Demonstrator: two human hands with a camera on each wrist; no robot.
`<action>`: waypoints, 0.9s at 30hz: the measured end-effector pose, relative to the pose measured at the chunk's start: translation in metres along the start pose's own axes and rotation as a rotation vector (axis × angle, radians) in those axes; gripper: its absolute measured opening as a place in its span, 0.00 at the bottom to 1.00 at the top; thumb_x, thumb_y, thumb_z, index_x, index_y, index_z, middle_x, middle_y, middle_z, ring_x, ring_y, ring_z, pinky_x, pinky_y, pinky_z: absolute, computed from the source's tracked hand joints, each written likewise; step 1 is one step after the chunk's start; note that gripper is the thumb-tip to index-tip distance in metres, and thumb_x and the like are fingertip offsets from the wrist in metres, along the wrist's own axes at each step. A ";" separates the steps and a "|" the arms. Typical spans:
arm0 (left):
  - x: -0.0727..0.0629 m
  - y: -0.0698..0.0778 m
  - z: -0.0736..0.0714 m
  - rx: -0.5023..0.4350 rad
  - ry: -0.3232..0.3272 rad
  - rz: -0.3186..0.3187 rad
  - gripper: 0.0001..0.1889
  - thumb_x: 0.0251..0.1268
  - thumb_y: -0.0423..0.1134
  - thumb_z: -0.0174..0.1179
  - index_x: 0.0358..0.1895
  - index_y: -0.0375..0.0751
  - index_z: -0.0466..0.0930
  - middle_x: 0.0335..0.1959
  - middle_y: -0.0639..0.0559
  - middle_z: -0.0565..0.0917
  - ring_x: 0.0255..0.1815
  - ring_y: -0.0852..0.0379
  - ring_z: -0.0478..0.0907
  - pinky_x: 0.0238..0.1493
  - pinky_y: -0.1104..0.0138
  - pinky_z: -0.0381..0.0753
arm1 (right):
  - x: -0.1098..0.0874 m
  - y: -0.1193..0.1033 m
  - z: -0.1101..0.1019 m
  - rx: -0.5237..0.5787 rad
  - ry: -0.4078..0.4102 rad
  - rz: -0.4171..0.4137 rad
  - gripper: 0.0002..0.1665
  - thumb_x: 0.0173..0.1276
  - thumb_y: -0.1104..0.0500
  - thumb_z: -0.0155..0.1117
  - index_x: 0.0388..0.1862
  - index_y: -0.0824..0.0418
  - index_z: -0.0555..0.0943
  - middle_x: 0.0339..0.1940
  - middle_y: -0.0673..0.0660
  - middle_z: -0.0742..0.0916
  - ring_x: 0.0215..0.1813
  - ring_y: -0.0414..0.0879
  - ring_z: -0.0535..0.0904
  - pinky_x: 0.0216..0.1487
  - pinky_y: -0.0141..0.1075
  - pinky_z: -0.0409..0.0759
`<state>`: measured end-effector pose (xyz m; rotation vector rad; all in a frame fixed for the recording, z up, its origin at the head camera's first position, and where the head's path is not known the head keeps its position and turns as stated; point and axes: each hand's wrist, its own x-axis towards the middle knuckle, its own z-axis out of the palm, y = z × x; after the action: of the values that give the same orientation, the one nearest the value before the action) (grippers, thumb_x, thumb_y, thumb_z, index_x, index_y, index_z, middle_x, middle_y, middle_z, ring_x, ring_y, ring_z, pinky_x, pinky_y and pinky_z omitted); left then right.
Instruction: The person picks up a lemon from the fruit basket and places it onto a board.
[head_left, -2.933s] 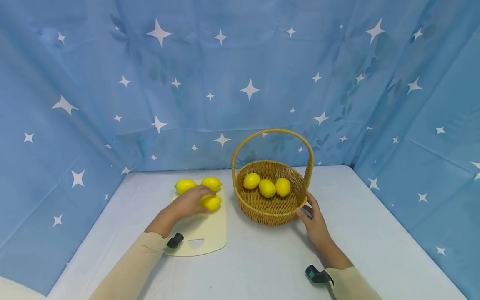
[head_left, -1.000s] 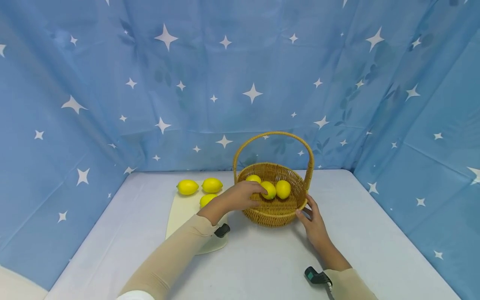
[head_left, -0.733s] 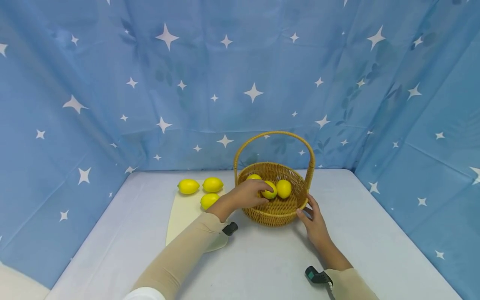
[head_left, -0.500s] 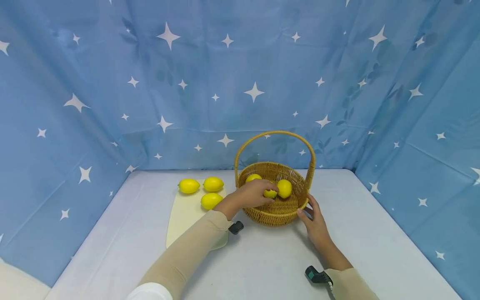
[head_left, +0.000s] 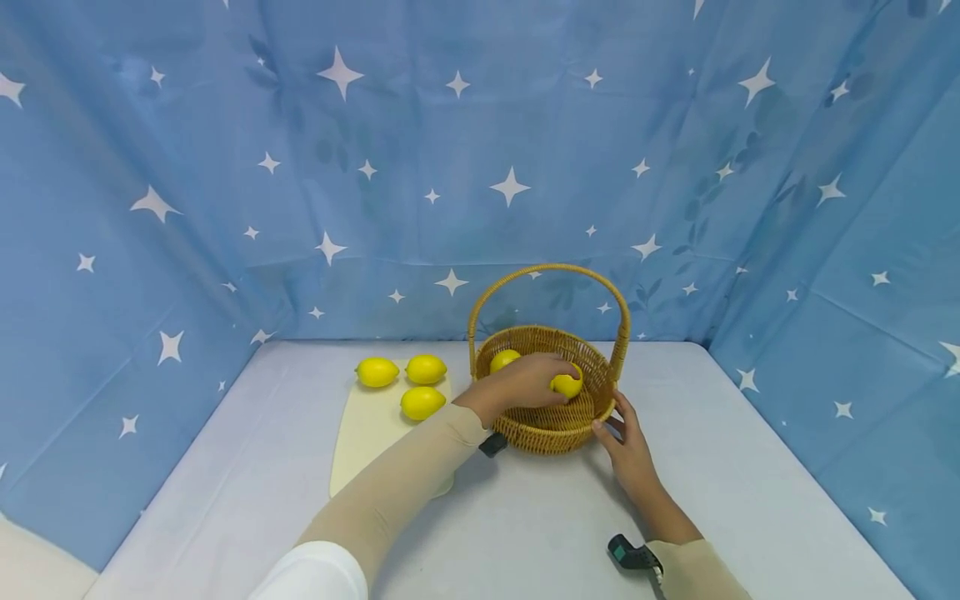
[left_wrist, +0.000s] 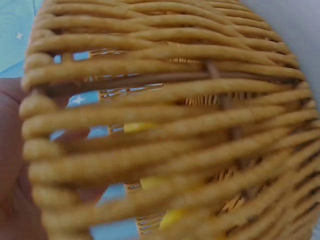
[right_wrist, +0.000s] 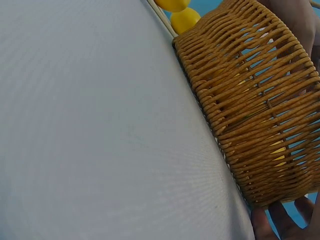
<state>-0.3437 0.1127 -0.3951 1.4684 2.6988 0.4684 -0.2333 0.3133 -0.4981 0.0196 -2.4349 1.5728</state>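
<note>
My left hand [head_left: 534, 383] reaches over the near rim into a wicker basket [head_left: 543, 437], its fingers and thumb curled about a lemon [head_left: 567, 383] on the right side inside. Another lemon [head_left: 504, 360] lies at the basket's left, partly behind that hand; the middle one is hidden beneath it. My right hand [head_left: 630, 446] grips the basket's right side, thumb at the rim and fingers around the outside. In the left wrist view, blurred wicker wall [left_wrist: 165, 115] covers most of the picture. Fingertips [right_wrist: 262, 225] show at the basket's end in the right wrist view.
Left of the basket, a cream cutting board [head_left: 367, 433] bears three lemons, one of them nearest the arm [head_left: 422, 402]. The basket's tall handle [head_left: 551, 268] arches above it. A blue star-patterned curtain [head_left: 405, 208] stands behind the white table [head_left: 517, 533].
My left hand has left the lemon on the board, entered the basket and slid right, past the middle lemon to the right one. The right hand stays at the basket.
</note>
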 end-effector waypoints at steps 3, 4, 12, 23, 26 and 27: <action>0.007 0.002 0.003 0.012 -0.018 -0.019 0.29 0.65 0.46 0.65 0.69 0.56 0.71 0.67 0.59 0.70 0.70 0.58 0.63 0.66 0.61 0.66 | -0.001 0.000 -0.001 0.008 0.001 0.009 0.44 0.75 0.48 0.56 0.80 0.43 0.43 0.78 0.62 0.53 0.71 0.63 0.61 0.61 0.62 0.68; 0.010 0.002 0.005 0.018 -0.023 -0.027 0.30 0.64 0.46 0.65 0.70 0.56 0.69 0.68 0.59 0.69 0.71 0.57 0.61 0.66 0.60 0.65 | -0.001 0.000 -0.001 0.008 0.001 0.009 0.44 0.75 0.48 0.56 0.80 0.43 0.43 0.78 0.62 0.53 0.71 0.63 0.61 0.61 0.62 0.68; 0.024 0.000 0.018 0.073 -0.076 -0.082 0.34 0.65 0.50 0.64 0.73 0.60 0.64 0.74 0.49 0.62 0.74 0.51 0.57 0.68 0.53 0.62 | -0.010 -0.026 -0.003 0.045 -0.024 -0.006 0.44 0.75 0.53 0.56 0.80 0.54 0.44 0.77 0.68 0.53 0.70 0.66 0.61 0.64 0.62 0.63; 0.034 0.002 0.027 0.069 -0.065 -0.094 0.37 0.61 0.51 0.68 0.73 0.64 0.62 0.73 0.56 0.62 0.73 0.53 0.58 0.68 0.54 0.62 | -0.013 -0.036 -0.003 0.036 -0.029 -0.026 0.43 0.76 0.52 0.54 0.80 0.58 0.44 0.76 0.70 0.53 0.70 0.68 0.60 0.64 0.62 0.63; 0.036 0.004 0.029 0.077 -0.067 -0.096 0.37 0.61 0.51 0.68 0.73 0.63 0.63 0.74 0.53 0.60 0.74 0.52 0.56 0.69 0.52 0.59 | -0.010 -0.027 -0.003 0.046 -0.029 -0.026 0.43 0.76 0.53 0.54 0.80 0.57 0.44 0.76 0.70 0.53 0.71 0.68 0.60 0.65 0.62 0.62; 0.037 0.004 0.030 0.076 -0.067 -0.099 0.37 0.61 0.51 0.68 0.73 0.63 0.63 0.75 0.53 0.60 0.74 0.52 0.55 0.70 0.52 0.59 | -0.008 -0.023 -0.003 0.049 -0.027 -0.025 0.43 0.76 0.53 0.55 0.80 0.55 0.44 0.77 0.69 0.53 0.71 0.68 0.60 0.65 0.62 0.62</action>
<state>-0.3553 0.1524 -0.4186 1.3339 2.7484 0.3095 -0.2215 0.3050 -0.4783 0.0800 -2.4058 1.6313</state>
